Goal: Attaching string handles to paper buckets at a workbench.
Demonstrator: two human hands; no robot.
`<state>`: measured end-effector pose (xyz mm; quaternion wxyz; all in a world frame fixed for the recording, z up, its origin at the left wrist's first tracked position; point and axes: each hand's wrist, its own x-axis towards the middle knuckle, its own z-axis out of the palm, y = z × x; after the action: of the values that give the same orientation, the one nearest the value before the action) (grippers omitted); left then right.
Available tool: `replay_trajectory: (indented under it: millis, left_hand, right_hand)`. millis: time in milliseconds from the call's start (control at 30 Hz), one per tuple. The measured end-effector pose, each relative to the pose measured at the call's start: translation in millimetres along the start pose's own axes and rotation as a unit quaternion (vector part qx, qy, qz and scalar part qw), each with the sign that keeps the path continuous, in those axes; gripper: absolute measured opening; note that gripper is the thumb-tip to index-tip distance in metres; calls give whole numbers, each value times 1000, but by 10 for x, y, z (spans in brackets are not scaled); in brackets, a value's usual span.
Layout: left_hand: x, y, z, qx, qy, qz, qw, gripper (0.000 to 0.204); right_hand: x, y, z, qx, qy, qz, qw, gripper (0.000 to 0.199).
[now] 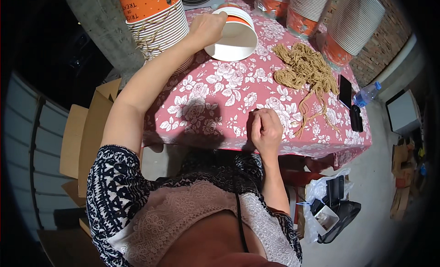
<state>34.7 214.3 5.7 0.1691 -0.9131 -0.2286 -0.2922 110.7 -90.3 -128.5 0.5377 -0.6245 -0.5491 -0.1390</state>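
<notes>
My left hand (pixel 208 30) reaches across the table and is closed on paper buckets lying on their side, white inside with orange showing between the rims. The open mouth of the front paper bucket (pixel 233 43) faces me. My right hand (pixel 266 129) rests near the table's front edge with its fingers curled in; whatever they may hold is hidden. Beyond it, to the right, lies a loose heap of tan twine (pixel 306 69), its strands trailing toward me. Beside my left forearm rises a tall stack of orange printed buckets (pixel 158 30), with tan cords hanging along the rims.
Plastic-wrapped bucket stacks (pixel 352 26) stand at the back right of the flowered tablecloth (pixel 201 90). A phone (pixel 344 91), a small black case (pixel 356 119) and a water bottle (pixel 366 94) lie at the right edge. An open cardboard box (pixel 94 134) is at the left.
</notes>
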Motion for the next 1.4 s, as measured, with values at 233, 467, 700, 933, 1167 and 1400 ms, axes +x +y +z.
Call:
replay_trajectory:
  millis: [233, 467, 700, 933, 1167, 1400]
  left_hand:
    - [-3, -43, 138, -76, 3, -18, 997, 21]
    - [-32, 19, 274, -66, 47, -24, 996, 23]
    - [-60, 151, 87, -88, 69, -27, 993, 27]
    - [-122, 435, -548, -301, -56, -211, 928, 35]
    - [-412, 445, -122, -598, -71, -264, 754, 23]
    - [-604, 306, -13, -672, -128, -260, 682, 23]
  right_hand:
    - [-22, 32, 30, -9, 11, -7, 1000, 5]
    - [-12, 37, 23, -13, 8, -10, 1000, 3]
    - [-4, -31, -10, -6, 8, -11, 1000, 2]
    - [-17, 1, -41, 9, 5, -10, 1000, 3]
    - [-20, 3, -17, 1, 15, -9, 1000, 3]
    - [7, 23, -6, -6, 21, 1, 1000, 3]
